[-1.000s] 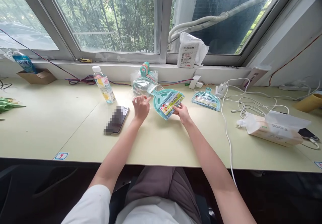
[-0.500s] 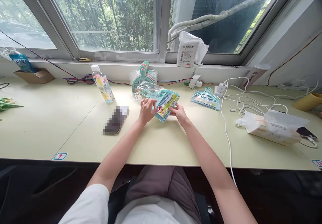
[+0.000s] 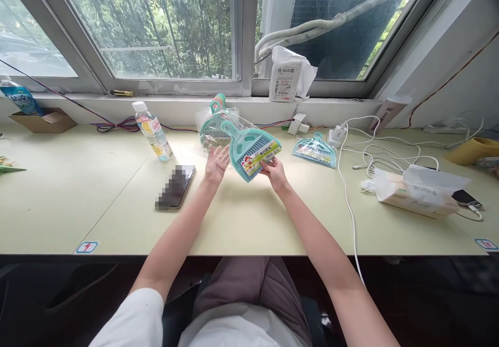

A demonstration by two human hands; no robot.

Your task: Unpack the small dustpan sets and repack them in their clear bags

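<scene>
A small teal dustpan-and-brush set (image 3: pixel 249 149) with a yellow printed label is lifted a little off the pale table (image 3: pixel 253 222). My right hand (image 3: pixel 275 173) is closed on its lower right corner. Palm up with fingers spread, my left hand (image 3: pixel 217 163) sits just left of the set, empty and apart from it. Behind the left hand lies a clear plastic bag (image 3: pixel 214 129) that holds more sets in teal and other colours. A second teal set (image 3: pixel 315 150) lies flat on the table to the right.
A blurred phone (image 3: pixel 175 186) lies left of my left hand, with a drink bottle (image 3: pixel 151 130) behind it. White cables (image 3: pixel 374 155) and a tissue pack (image 3: pixel 413 194) fill the right side. A cardboard box (image 3: pixel 44 120), a blue bottle (image 3: pixel 19 97) and a white parcel (image 3: pixel 286 79) stand by the windowsill.
My right hand has raised the teal set off the table and tilted it upright. My left hand has let go of it and turned palm up beside it.
</scene>
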